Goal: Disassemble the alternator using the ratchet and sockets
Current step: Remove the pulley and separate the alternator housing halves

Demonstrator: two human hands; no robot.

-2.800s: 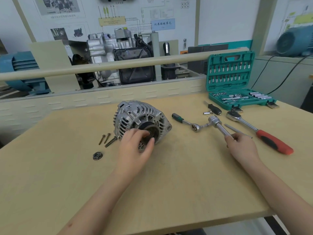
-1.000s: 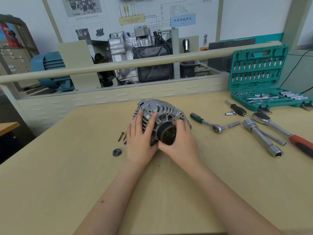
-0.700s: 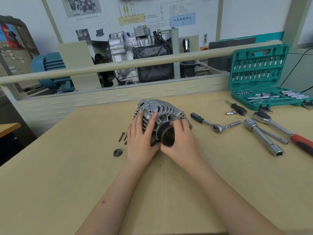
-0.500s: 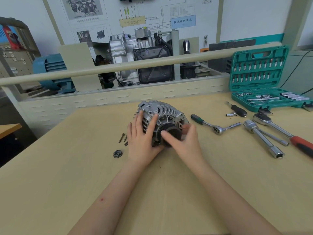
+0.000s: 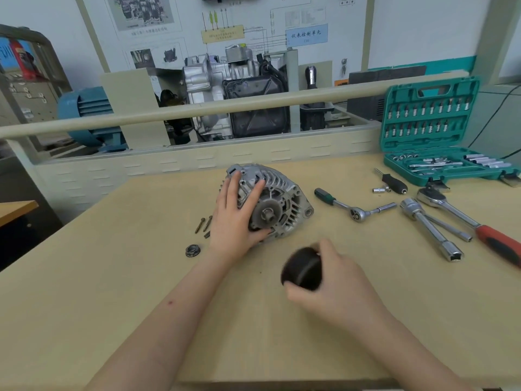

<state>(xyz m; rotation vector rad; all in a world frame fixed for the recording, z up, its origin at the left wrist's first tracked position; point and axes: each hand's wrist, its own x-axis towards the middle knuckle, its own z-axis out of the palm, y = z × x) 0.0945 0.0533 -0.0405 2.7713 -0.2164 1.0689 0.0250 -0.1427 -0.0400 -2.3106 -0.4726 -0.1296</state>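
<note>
The silver alternator (image 5: 282, 198) lies on the wooden table (image 5: 112, 277) with its bare shaft end facing me. My left hand (image 5: 234, 218) rests spread on its left side, fingers over the housing, thumb under the front. My right hand (image 5: 329, 286) grips the black pulley (image 5: 303, 268) near the table's middle, in front of the alternator and apart from it; the pulley is blurred. A small green-handled ratchet (image 5: 349, 207) lies right of the alternator. A large red-handled ratchet (image 5: 473, 224) and a long socket extension bar (image 5: 431, 230) lie further right.
Three loose bolts (image 5: 204, 225) and a flange nut (image 5: 192, 250) lie left of the alternator. An open green socket case (image 5: 439, 136) stands at the back right, with a black bit driver (image 5: 393, 183) and a small socket in front of it. A rail and engine display sit behind the table.
My right hand has pulled the black pulley off the alternator shaft and drawn it toward me. The shaft end is now bare. My left hand stays on the housing.
</note>
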